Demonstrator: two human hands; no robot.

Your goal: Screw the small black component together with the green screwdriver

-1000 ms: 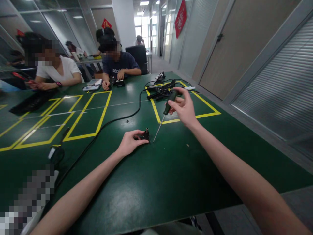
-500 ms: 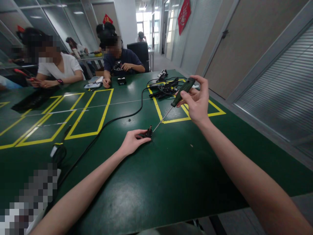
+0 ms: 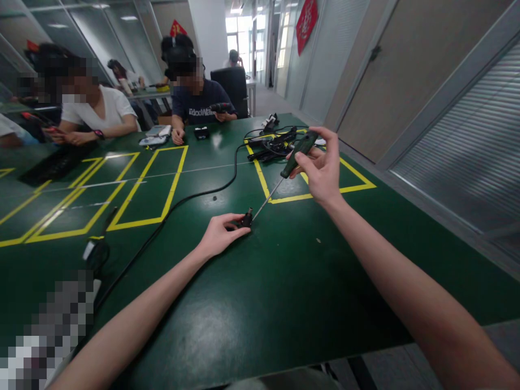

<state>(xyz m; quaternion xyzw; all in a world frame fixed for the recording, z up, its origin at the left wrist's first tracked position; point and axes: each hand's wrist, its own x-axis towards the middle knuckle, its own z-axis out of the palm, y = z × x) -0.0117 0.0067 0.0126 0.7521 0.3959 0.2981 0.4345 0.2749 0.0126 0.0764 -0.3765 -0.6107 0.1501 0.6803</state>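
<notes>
Between the thumb and fingers of my left hand [image 3: 221,235] is a small black part with a metal stub [image 3: 247,218], pinched against the green tabletop. A screwdriver [image 3: 299,154] with a dark green handle is gripped in my right hand [image 3: 324,168], slanting down to the left. Its thin metal shaft ends at the right side of the black part; whether the tip sits in a screw is too small to tell. Behind the right hand lies a heap of black parts and cables [image 3: 273,146].
A long black cable [image 3: 203,192] runs across the green table [image 3: 260,303]. Yellow tape rectangles [image 3: 148,225] mark its surface. Two co-workers sit across at the far side, one holding a power drill [image 3: 220,108]. A small black box [image 3: 201,133] stands near them.
My right hand and the screwdriver have shifted slightly left and down, tip still at the black part. My left hand has stayed put. A co-worker's drill is now held out sideways.
</notes>
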